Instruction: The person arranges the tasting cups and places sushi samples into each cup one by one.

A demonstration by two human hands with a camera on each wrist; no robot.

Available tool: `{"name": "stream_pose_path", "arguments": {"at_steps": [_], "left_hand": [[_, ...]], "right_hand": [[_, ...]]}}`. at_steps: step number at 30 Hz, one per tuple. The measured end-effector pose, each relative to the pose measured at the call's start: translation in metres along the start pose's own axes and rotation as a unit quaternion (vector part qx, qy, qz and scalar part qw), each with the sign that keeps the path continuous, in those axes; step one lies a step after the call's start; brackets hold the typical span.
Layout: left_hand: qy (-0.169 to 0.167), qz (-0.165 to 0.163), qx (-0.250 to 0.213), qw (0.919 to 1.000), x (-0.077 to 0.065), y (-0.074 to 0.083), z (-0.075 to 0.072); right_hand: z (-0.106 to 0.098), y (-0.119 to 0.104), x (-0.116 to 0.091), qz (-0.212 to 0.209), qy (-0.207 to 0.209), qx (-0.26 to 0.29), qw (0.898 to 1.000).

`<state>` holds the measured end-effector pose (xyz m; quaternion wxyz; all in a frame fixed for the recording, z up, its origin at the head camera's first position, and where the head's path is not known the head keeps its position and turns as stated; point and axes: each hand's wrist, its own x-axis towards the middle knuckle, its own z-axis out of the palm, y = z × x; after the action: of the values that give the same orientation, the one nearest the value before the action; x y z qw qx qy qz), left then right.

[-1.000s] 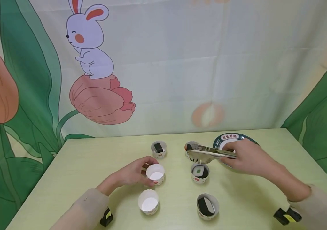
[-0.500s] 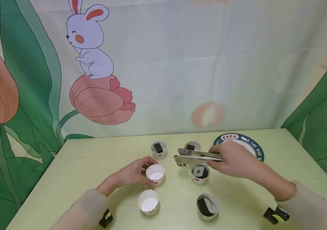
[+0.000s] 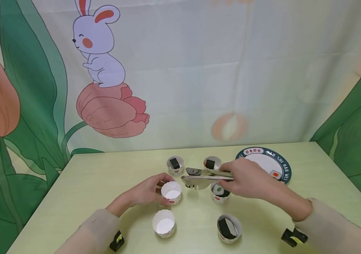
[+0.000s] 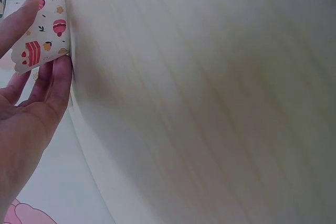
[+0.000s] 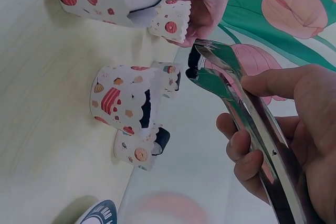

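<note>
My left hand (image 3: 146, 192) holds a white paper baking cup (image 3: 171, 193) between thumb and fingers. The left wrist view shows the cup's side (image 4: 50, 32), printed with cakes and flowers. In my right hand (image 3: 247, 177) are metal tongs (image 5: 247, 111), gripped along their arms. A small dark piece (image 5: 194, 60), sushi-like and mostly hidden by the metal, is pinched at the tongs' tips. In the head view the tips hang just right of the held cup. Below the tongs stands a cup with a sushi roll (image 3: 220, 191), white with a green centre and partly covered by my right hand.
Nearest the front are an unfilled cup (image 3: 163, 224) and a cup with a black-wrapped piece (image 3: 229, 229). Two more filled cups stand at the back, a left one (image 3: 175, 165) and a right one (image 3: 212, 163). A dark-rimmed plate (image 3: 284, 163) bears a white-and-orange piece (image 3: 275, 174).
My right hand has moved left with the tongs, from over the back right cup towards the cup in my left hand. More of the plate shows now. The left hand has stayed put.
</note>
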<state>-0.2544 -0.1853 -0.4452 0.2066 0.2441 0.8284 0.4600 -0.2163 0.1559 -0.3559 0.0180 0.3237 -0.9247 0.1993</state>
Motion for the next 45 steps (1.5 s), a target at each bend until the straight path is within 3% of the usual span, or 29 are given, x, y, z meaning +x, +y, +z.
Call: {"name": "stream_pose_path", "arguments": {"at_steps": [22,45], "left_hand": [[0.001,0.001,0.015,0.9999,0.0,-0.002,-0.001],[-0.008,0.015,0.0,0.9999,0.0,-0.002,-0.002]], "right_hand": [[0.02,-0.011,0.013,-0.036,0.0,-0.009,0.999],[0.036,-0.014,0.022,-0.054,0.016,-0.024,0.998]]}}
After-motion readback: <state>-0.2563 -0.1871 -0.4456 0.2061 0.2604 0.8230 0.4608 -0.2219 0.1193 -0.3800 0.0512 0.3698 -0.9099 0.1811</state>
